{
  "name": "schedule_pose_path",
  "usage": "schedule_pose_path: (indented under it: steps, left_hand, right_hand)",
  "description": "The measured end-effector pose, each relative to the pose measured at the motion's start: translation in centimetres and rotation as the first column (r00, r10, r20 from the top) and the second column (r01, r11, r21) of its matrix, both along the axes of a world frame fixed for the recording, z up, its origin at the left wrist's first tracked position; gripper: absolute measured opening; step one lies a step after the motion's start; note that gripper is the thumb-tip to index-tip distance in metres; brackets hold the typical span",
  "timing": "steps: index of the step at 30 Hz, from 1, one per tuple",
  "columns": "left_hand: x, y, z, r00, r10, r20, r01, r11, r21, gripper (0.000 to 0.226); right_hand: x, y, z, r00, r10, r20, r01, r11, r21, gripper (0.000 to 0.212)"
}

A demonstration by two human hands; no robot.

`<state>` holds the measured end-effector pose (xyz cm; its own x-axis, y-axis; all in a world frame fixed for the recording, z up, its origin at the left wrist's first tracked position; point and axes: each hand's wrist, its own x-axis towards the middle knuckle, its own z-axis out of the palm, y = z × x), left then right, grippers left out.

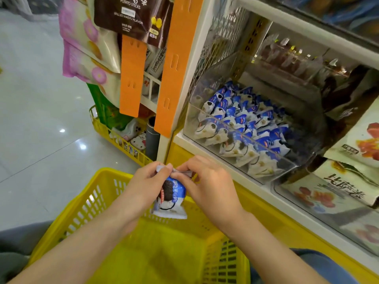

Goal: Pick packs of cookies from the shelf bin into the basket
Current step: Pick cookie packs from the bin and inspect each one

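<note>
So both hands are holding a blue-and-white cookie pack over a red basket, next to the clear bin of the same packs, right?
Not quite: the basket is yellow, not red. The head view shows the left hand and right hand pinching the top of the blue-and-white cookie pack over it, next to the clear bin of the same packs.

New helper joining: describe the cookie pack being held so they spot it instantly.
Find the nearest yellow basket. Above it, the left hand and right hand pinch the top of a blue-and-white cookie pack. Its lookalikes sit in the clear shelf bin; this one hangs alone.
</note>
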<state>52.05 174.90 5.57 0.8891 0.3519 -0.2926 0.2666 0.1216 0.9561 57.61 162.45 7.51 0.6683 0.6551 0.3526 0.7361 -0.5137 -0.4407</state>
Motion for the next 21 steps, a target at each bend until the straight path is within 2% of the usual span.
schedule_pose_path:
  steps: [4, 8, 10, 12, 15, 17, 21]
  left_hand:
    - [0.2, 0.2, 0.3, 1.0, -0.002, -0.029, -0.001, 0.994, -0.112, 0.011]
    - [-0.2, 0.3, 0.5, 0.999, 0.036, 0.012, -0.034, 0.988, -0.15, 0.026]
    - [-0.2, 0.5, 0.7, 0.992, 0.106, 0.073, -0.096, 0.986, -0.139, 0.023]
    - [-0.2, 1.0, 0.8, 0.979, 0.158, 0.13, -0.148, 0.986, -0.081, 0.018]
    - [-0.1, 1.3, 0.9, 0.978, 0.128, 0.165, -0.139, 0.988, 0.059, 0.017]
    - [0.0, 1.3, 1.0, 0.975, 0.12, 0.188, -0.129, 0.991, 0.038, 0.012]
    - [0.1, 1.2, 0.8, 0.958, 0.193, 0.213, -0.192, 0.981, -0.028, 0.009]
  right_hand:
    - [0.4, 0.0, 0.1, 0.94, -0.091, -0.329, 0.172, 0.959, 0.225, 0.011]
    - [1.2, -0.2, 0.5, 0.748, -0.06, -0.661, 0.387, 0.849, 0.36, 0.015]
    - [1.4, -0.4, 0.8, 0.679, -0.032, -0.733, 0.394, 0.859, 0.327, 0.013]
    - [1.5, -0.6, 1.0, 0.639, 0.001, -0.769, 0.304, 0.918, 0.253, 0.018]
    - [1.1, -0.7, 1.1, 0.612, 0.025, -0.791, 0.156, 0.976, 0.151, 0.023]
    - [0.9, -0.6, 1.0, 0.589, 0.022, -0.808, 0.176, 0.972, 0.155, 0.017]
    - [0.8, -0.5, 1.0, 0.358, 0.121, -0.926, 0.261, 0.939, 0.223, 0.023]
